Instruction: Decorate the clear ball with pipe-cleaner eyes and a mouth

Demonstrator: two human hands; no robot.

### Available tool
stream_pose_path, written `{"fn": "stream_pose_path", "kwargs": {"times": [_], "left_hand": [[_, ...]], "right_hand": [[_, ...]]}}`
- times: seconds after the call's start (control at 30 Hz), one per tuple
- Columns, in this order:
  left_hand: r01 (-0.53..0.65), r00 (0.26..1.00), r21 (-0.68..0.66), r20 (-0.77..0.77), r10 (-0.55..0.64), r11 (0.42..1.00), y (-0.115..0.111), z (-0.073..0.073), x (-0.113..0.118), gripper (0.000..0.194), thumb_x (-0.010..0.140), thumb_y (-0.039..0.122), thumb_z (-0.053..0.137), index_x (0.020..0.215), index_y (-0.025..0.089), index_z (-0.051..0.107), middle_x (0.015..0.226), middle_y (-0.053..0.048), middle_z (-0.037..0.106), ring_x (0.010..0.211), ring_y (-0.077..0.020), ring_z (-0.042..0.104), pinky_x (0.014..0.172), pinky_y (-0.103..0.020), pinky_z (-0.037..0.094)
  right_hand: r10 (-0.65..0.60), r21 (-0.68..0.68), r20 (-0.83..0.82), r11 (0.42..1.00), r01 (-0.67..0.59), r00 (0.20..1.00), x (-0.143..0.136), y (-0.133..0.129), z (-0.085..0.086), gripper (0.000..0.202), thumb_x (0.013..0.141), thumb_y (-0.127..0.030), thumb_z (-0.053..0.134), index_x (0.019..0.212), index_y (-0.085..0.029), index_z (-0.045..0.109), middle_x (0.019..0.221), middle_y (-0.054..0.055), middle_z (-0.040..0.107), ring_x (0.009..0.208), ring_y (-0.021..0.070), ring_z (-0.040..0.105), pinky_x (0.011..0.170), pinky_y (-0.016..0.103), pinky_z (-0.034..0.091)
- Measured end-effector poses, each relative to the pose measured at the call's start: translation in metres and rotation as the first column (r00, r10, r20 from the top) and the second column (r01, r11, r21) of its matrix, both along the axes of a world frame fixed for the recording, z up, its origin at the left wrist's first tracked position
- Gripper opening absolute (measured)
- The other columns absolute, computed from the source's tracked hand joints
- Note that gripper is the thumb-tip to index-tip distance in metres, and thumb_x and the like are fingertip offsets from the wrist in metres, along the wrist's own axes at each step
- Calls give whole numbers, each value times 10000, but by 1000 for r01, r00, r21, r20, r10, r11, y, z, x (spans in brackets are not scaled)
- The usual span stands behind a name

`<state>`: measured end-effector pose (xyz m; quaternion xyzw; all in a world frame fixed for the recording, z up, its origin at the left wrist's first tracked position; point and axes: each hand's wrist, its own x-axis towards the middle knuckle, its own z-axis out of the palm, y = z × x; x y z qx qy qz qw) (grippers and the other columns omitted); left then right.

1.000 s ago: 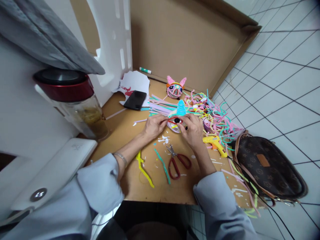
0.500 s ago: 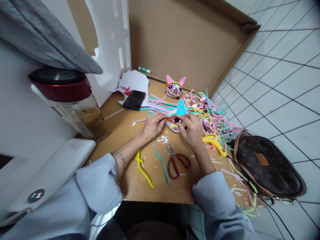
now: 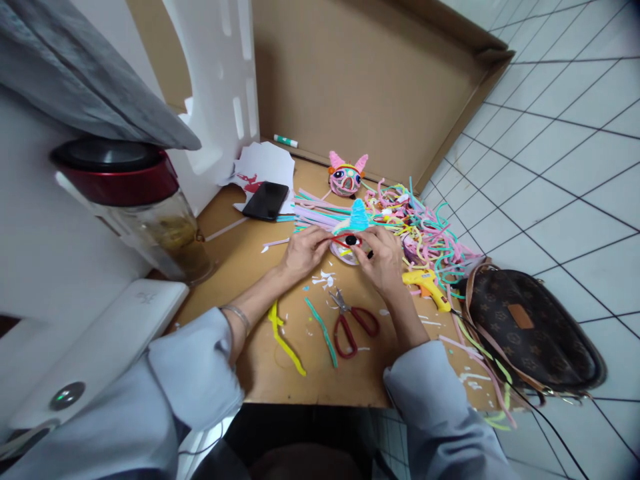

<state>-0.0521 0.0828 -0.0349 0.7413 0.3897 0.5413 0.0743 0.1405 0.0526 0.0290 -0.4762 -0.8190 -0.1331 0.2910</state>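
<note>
A bent red pipe cleaner lies against the black-and-white eye of a small craft animal head with a turquoise ear. The fingers of my left hand pinch its left end. My right hand is closed at the other end beside the eye, its fingers hiding part of the head. Below my hands lie red-handled scissors, a short teal pipe cleaner and a bent yellow one. Behind stands a pink-eared craft head.
Pipe cleaners are heaped to the right, above a yellow glue gun. A brown handbag sits at the right edge. Left are a phone, white paper and a red-lidded glass jug. A cardboard wall rises behind.
The whole view has shifted slightly left. Both hands keep practically the same hold on the red pipe cleaner at the eye.
</note>
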Motion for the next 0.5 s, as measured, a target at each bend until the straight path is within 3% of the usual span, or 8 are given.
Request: {"fn": "stream_pose_path", "kwargs": {"times": [0.3,0.5], "left_hand": [[13,1000,50,20,-14,999,0,0,0,204,896,237,564,921,155,749,829,-89,734,737,-162,669,697,-269,524],[10,995,1,98,-10,1000,4,-2,1,172,862,262,619,869,167,762,785,-75,741,673,-154,650,649,-265,512]], "right_hand": [[39,7,-64,999,-38,997,3,4,-3,249,931,-368,553,1063,-217,702,1033,81,662,959,229,582,839,353,392],[113,-9,-122,993,-115,986,8,8,-2,226,916,-330,579,1055,-221,720,1018,84,660,959,233,603,848,360,430]]}}
